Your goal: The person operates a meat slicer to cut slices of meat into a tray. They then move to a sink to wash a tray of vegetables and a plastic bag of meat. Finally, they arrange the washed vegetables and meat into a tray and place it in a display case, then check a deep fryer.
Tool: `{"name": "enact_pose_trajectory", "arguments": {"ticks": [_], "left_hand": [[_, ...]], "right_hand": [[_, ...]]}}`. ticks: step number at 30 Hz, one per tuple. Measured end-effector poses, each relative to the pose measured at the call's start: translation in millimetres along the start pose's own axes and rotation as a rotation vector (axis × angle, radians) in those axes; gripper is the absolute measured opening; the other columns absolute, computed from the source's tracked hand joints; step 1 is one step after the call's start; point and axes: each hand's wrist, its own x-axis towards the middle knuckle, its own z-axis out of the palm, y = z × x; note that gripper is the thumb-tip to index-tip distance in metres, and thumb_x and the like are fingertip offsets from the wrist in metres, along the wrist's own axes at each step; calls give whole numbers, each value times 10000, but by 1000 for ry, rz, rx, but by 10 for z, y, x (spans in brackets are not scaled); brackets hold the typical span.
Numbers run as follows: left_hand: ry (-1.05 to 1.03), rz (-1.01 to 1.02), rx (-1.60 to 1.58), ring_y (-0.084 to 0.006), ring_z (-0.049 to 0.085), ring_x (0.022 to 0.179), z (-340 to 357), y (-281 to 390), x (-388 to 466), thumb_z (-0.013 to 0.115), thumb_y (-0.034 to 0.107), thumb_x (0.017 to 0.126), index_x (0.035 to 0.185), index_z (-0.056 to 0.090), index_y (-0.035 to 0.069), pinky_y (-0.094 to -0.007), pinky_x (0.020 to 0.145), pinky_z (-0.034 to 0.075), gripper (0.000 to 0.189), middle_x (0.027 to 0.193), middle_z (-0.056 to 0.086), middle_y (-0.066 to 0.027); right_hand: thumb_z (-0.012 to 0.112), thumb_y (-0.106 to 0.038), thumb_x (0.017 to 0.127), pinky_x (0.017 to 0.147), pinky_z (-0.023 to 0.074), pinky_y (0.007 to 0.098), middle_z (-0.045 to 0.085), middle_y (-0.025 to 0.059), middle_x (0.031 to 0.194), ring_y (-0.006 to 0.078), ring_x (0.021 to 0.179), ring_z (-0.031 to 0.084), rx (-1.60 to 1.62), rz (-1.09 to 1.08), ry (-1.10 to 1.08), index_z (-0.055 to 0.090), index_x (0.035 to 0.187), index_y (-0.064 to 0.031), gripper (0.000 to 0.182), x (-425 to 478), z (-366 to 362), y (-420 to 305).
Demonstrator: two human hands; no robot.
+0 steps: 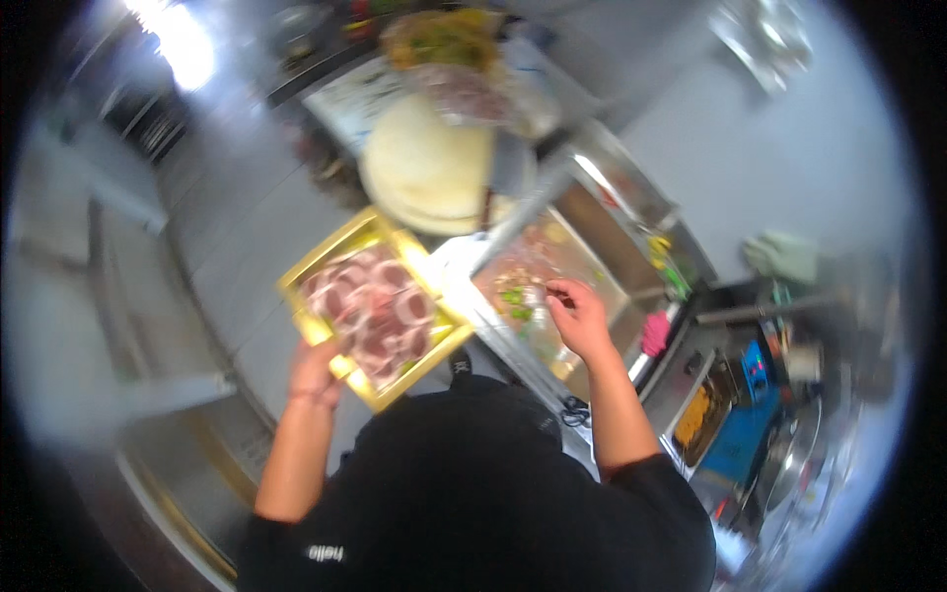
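Observation:
My left hand grips the near left side of a gold rectangular box filled with sliced raw meat. The box is held out over the tiled floor, left of a metal sink. Above the sink my right hand is raised with fingers curled; nothing can be made out in it. Beneath that hand, food scraps and green pieces lie in the sink. Beyond the box stands a round pale chopping block, with a cleaver lying on its right part. The picture is blurred by motion.
Plastic bags of food lie behind the chopping block. A pink cloth hangs at the sink's right rim. Farther right are a metal tray with orange food, a blue device and a pale glove or cloth. Steel counters stand at left.

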Motion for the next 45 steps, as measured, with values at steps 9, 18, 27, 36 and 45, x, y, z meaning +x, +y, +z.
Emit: {"name": "enact_pose_trajectory", "arguments": {"ticks": [9,18,27,36,45], "left_hand": [[325,-6,-24,-300,653,996,279,-2,-326,516,10,674,1192,583,-14,-434,884,581,523,1070,662,-138],[469,18,-76,-320,633,1052,652,-269,-401,570,101,694,1197,628,24,-497,903,553,513,1128,659,-120],[508,39,-132,-325,619,1022,857,-331,-436,555,107,733,1165,627,37,-535,893,543,443,1091,644,-118],[519,67,-83,-332,632,1073,896,-330,-463,532,140,786,1206,616,8,-541,909,552,448,1149,652,-135],[521,35,-98,-360,618,1072,708,-303,-438,505,127,724,1220,623,12,-535,902,520,522,1176,650,-141]], "right_hand": [[641,-100,824,1039,474,463,603,274,1261,423,1187,583,-578,705,20,555,1263,80,483,936,-1328,3302],[674,-219,881,887,513,490,642,226,1153,401,1067,629,-107,751,315,638,1140,-31,322,1851,-1456,3706],[674,-225,910,817,558,424,703,172,1073,307,973,690,142,495,21,624,1190,1,363,848,-336,4556],[672,-167,972,424,325,246,432,-32,661,108,514,405,1745,758,476,507,806,-153,234,1185,-211,3276],[642,-369,990,446,397,269,539,16,684,124,509,476,1823,832,499,552,875,-114,294,1188,-442,3357]]}}
